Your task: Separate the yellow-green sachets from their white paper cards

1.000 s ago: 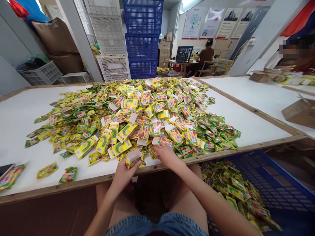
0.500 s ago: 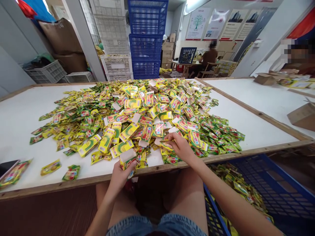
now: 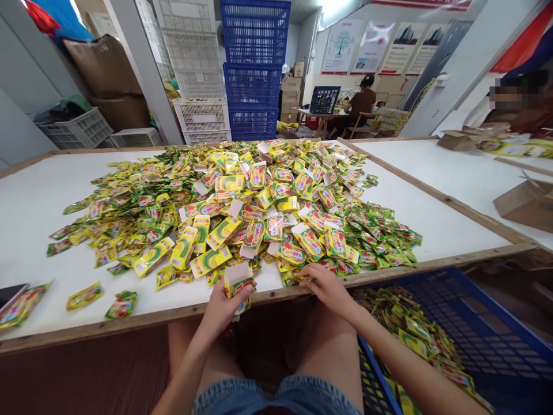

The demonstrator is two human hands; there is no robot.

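Holding one carton (image 3: pixel 235 283) in left hand (image 3: pixel 222 306) at wooden rim (image 3: pixel 279 296), white flap (image 3: pixel 238 272) raised. Touching small packets (image 3: pixel 288 279) at near edge of pile (image 3: pixel 254 231) with right hand (image 3: pixel 327 287), fingertips close together; cannot tell whether gripping one. Advised: support carton by its sides without crushing; keep flap unbent; pinch packets singly by an edge, without tearing.
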